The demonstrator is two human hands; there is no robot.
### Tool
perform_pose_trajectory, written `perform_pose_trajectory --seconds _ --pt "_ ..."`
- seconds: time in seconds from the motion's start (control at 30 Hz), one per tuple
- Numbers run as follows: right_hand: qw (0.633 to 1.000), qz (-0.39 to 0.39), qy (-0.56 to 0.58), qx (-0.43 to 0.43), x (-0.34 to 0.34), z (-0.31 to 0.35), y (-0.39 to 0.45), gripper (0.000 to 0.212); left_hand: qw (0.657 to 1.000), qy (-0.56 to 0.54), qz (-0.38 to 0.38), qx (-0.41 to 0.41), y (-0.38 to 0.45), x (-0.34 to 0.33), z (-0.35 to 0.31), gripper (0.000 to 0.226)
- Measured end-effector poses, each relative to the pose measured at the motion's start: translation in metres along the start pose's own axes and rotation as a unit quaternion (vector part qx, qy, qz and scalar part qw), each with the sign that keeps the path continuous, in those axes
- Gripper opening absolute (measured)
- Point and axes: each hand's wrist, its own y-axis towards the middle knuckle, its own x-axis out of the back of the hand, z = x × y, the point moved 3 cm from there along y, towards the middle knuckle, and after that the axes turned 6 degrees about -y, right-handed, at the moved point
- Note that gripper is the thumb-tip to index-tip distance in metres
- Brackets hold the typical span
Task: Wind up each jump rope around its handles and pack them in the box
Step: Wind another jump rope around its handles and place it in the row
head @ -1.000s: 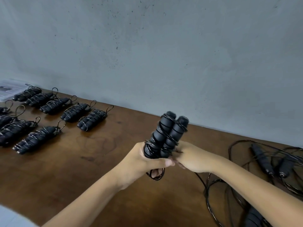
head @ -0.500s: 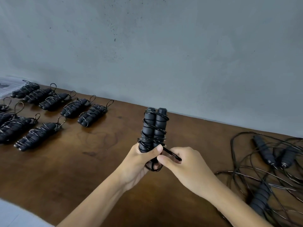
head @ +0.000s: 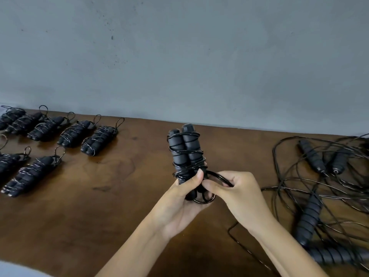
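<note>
Above the table (head: 119,226), mid-frame, the handles (head: 184,154) stand upright, side by side, long axis vertical, cord coiled round them. Left hand (head: 179,204) grips their lower end, thumb pressed on the coils. Right hand (head: 237,194), just to the right and touching, pinches the cord loop (head: 219,177), which lies right of the grip, so the tuck falls to it. Wound bundles (head: 97,139) lie far left; loose ropes (head: 319,176) right; no box is in view. Against a second ago, the handles stand straighter, and the right hand now draws the loop out sideways.

Head view, forward and down (wide-angle), close over table (head: 83,212)
</note>
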Motion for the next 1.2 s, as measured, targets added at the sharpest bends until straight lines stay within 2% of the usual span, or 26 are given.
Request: perform_pose_trajectory --seconds 0.07,0.13,0.23,0.3,0.37,0.43,0.5,0.57,0.63,0.7,0.73,0.8,0.83,0.87,0.9,0.97,1.0,1.07,1.13,1.2 --pt "1.000 0.001 0.005 0.003 0.005 0.001 -0.001 0.027 0.999 -0.026 -0.001 0.022 0.002 0.002 0.003 0.037" --pt "1.000 0.003 -0.002 0.009 0.009 0.003 -0.001 0.033 0.999 -0.040 0.012 0.025 0.003 0.001 0.004 0.043" --pt "1.000 -0.006 -0.020 0.011 0.016 0.005 -0.001 0.048 0.999 0.037 0.032 0.001 0.002 -0.004 0.000 0.044" --pt "0.999 -0.010 -0.048 0.008 0.023 0.006 -0.001 0.040 0.993 0.111 -0.009 -0.035 0.003 -0.001 -0.005 0.064" --pt "0.996 -0.010 -0.091 0.006 0.030 0.006 -0.001 0.038 0.962 0.232 -0.109 -0.096 0.002 0.002 -0.016 0.092" --pt "0.989 -0.014 -0.145 0.002 0.033 0.006 0.001 0.038 0.885 0.399 -0.167 -0.175 -0.001 -0.001 -0.030 0.112" --pt "0.977 -0.010 -0.215 -0.003 0.034 0.005 0.002 0.035 0.784 0.551 -0.155 -0.242 0.000 -0.009 -0.040 0.131" --pt "0.962 0.000 -0.271 -0.012 0.035 0.006 0.003 0.035 0.632 0.704 -0.131 -0.297 0.001 -0.022 -0.050 0.131" --pt "0.953 0.019 -0.303 -0.016 0.035 0.008 0.003 0.037 0.471 0.816 -0.080 -0.325 0.005 -0.033 -0.056 0.117" --pt "0.941 0.040 -0.336 -0.017 0.035 0.013 0.002 0.039 0.343 0.886 -0.019 -0.313 0.010 -0.042 -0.060 0.096" --pt "0.935 0.050 -0.352 -0.016 0.034 0.016 0.002 0.040 0.297 0.912 0.002 -0.283 0.014 -0.046 -0.061 0.090" --pt "0.921 0.067 -0.384 -0.007 0.032 0.022 0.000 0.041 0.233 0.957 0.027 -0.173 0.021 -0.056 -0.062 0.084" --pt "0.914 0.076 -0.398 0.000 0.031 0.024 -0.002 0.041 0.216 0.968 0.034 -0.120 0.023 -0.059 -0.063 0.082" --pt "0.908 0.085 -0.410 0.007 0.031 0.027 -0.003 0.040 0.213 0.973 0.043 -0.076 0.026 -0.061 -0.064 0.081" --pt "0.903 0.094 -0.419 0.014 0.030 0.028 -0.003 0.039 0.226 0.972 0.051 -0.032 0.028 -0.062 -0.065 0.081" --pt "0.894 0.106 -0.434 0.032 0.030 0.031 -0.005 0.037 0.280 0.956 0.065 0.060 0.030 -0.057 -0.070 0.080" --pt "0.888 0.110 -0.445 0.043 0.031 0.032 -0.005 0.036 0.321 0.939 0.073 0.103 0.030 -0.055 -0.073 0.073" --pt "0.876 0.116 -0.463 0.064 0.031 0.035 -0.006 0.035 0.428 0.881 0.091 0.177 0.028 -0.050 -0.074 0.052" --pt "0.870 0.119 -0.472 0.078 0.032 0.038 -0.006 0.033 0.524 0.819 0.110 0.207 0.026 -0.048 -0.072 0.036" --pt "0.862 0.120 -0.484 0.085 0.032 0.038 -0.004 0.031 0.582 0.784 0.113 0.186 0.025 -0.045 -0.068 0.026"
